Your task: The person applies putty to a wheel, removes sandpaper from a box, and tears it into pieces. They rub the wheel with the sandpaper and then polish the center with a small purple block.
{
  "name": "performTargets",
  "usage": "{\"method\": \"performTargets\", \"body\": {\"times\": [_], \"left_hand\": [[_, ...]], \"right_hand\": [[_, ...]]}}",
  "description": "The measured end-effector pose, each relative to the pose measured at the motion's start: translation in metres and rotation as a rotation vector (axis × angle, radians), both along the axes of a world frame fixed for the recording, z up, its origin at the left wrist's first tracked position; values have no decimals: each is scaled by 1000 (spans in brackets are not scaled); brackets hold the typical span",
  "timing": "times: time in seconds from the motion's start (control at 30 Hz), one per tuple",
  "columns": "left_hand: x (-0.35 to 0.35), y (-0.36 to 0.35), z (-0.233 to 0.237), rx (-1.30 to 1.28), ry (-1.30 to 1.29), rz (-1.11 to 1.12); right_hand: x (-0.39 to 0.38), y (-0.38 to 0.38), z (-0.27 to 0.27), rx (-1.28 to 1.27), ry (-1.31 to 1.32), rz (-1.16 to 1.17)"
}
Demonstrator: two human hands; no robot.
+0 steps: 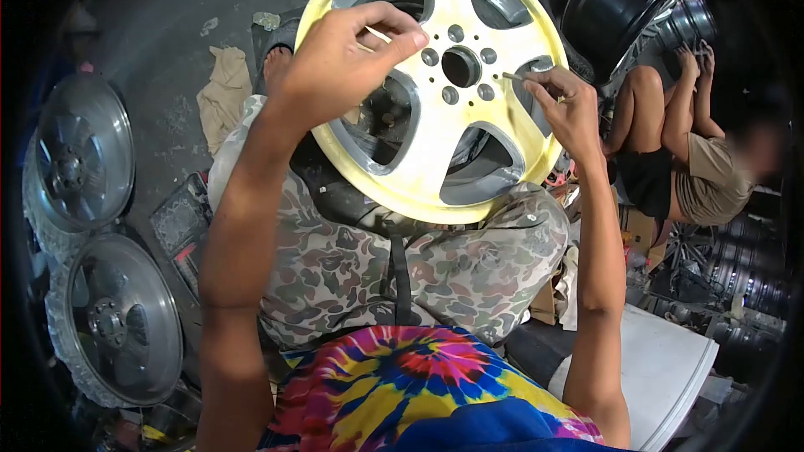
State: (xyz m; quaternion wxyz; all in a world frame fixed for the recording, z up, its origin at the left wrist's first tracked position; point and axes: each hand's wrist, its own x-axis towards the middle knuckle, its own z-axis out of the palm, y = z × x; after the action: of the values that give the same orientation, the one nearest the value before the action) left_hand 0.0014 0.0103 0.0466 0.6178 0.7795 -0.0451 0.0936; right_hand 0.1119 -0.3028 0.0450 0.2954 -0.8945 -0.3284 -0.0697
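Note:
A pale yellow spoked car wheel rim [456, 130] rests face-up at my lap, with bare grey metal inside its openings. Around its centre hole [461, 67] sit several bolt holes and smaller dark holes. My left hand [339, 54] hovers over the rim's left side, thumb and forefinger brought together in a pinch near a bolt hole; what they hold, if anything, is too small to make out. On the right, my right hand [565, 100] pinches a thin grey stick-like piece [513, 76], its tip at a small hole beside the centre.
Two grey metal rims [84, 151] stand at the left. A beige cloth [224, 96] lies on the dark floor. At the right, a person [703, 142] sits near black rims [607, 4]. Beside my right arm is a white panel [653, 368].

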Motion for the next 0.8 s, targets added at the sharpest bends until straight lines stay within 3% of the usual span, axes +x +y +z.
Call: {"method": "performTargets", "body": {"times": [0.2, 0.27, 0.4, 0.5, 0.57, 0.7, 0.8], "left_hand": [[-9, 5, 7, 222, 126, 135], [-7, 4, 2, 221, 97, 131], [-7, 6, -2, 231, -7, 124], [-7, 3, -5, 246, -86, 101], [-7, 2, -7, 262, -93, 89], [-6, 4, -9, 274, -107, 65], [-1, 13, -17, 317, -118, 145]], "right_hand": [[14, -3, -18, -93, 97, -83], [20, -2, -22, -130, 22, 24], [19, 3, -18, -273, 36, -4], [26, 5, -17, -261, -4, 103], [35, 16, -5, -450, -39, 230], [58, 28, -21, -542, -65, 380], [57, 32, -13, -540, 29, 301]]}}
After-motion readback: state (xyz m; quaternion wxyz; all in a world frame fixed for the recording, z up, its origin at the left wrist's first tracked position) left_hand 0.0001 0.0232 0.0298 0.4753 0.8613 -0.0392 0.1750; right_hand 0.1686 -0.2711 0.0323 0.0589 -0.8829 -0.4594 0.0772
